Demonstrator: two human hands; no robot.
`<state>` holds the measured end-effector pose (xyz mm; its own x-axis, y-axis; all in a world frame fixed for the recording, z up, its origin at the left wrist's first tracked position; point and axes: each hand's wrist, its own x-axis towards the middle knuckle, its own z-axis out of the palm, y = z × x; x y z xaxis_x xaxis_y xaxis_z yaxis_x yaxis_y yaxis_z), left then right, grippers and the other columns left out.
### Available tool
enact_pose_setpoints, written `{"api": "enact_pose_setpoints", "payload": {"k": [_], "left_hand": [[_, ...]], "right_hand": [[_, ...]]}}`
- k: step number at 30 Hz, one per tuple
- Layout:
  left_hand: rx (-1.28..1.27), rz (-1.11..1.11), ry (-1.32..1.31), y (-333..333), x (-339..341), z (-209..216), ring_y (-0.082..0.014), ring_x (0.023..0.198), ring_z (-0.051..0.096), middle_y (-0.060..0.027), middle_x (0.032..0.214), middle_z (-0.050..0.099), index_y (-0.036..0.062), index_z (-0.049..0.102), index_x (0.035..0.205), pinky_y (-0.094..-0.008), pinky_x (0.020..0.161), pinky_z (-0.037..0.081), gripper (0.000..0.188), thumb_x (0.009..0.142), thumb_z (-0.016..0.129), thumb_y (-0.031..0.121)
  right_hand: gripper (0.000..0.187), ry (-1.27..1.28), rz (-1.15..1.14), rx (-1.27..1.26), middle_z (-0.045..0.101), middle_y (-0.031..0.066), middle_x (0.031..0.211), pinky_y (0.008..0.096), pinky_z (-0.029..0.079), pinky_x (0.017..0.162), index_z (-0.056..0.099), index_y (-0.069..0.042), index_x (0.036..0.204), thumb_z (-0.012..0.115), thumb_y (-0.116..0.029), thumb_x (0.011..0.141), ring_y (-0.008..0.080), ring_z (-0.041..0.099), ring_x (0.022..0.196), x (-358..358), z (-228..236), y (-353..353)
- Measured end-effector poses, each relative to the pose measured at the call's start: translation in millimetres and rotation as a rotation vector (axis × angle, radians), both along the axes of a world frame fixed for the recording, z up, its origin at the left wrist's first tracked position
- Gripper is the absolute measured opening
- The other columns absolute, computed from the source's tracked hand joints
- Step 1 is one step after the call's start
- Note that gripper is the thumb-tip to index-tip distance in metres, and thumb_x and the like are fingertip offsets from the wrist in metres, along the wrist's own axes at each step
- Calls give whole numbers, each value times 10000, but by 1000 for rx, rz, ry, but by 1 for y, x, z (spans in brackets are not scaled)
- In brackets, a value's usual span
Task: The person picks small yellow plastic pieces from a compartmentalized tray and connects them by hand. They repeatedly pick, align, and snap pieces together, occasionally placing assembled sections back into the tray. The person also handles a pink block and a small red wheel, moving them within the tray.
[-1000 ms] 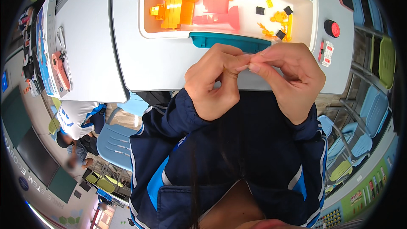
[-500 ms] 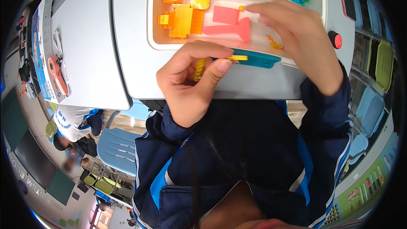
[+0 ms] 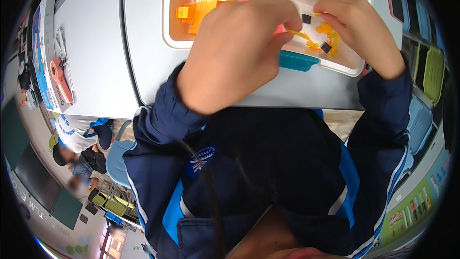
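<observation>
My left hand [image 3: 237, 52] pinches a thin yellow piece [image 3: 298, 33]; right hand [image 3: 357, 29], curled at three o'clock, grip unclear. Loose pinch risks dropping it into the white tray [image 3: 335, 64].

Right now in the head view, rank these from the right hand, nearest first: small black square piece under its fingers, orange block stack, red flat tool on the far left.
1. Small black square piece, just below the right hand.
2. Orange block stack, tray's left end.
3. Red flat tool, far left desk.
</observation>
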<state>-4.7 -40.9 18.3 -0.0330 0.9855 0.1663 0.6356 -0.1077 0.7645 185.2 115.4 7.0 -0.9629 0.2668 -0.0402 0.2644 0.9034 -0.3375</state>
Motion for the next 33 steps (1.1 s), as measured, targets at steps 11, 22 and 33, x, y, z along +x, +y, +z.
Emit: {"api": "enact_pose_setpoints", "payload": {"k": [11, 22, 33], "left_hand": [[-24, -356, 339, 70, 23, -62, -311, 770, 656, -138, 785, 666, 46, 677, 780, -366, 682, 532, 113, 679, 715, 13], [-61, -247, 321, 60, 12, -45, -262, 760, 671, -120, 861, 705, 39, 728, 914, -321, 709, 539, 158, 763, 735, 88], [4, -257, 472, 66, 34, -55, -285, 786, 664, -137, 892, 690, 58, 715, 937, -350, 680, 534, 190, 759, 730, 123]], "right_hand": [[148, -56, -69, 275, 635, 168, 876, 376, 531, 730, 635, 9, 841, 666, 1, 696, 321, 642, 837, 30, -17, -15], [199, 49, -227, 141, 637, 144, 908, 321, 503, 631, 640, 22, 1013, 580, 59, 827, 302, 630, 736, 51, 47, -1], [162, -279, 19, 604, 578, 76, 766, 302, 460, 535, 567, -45, 836, 667, -80, 713, 222, 627, 655, 18, 19, -16]]}}
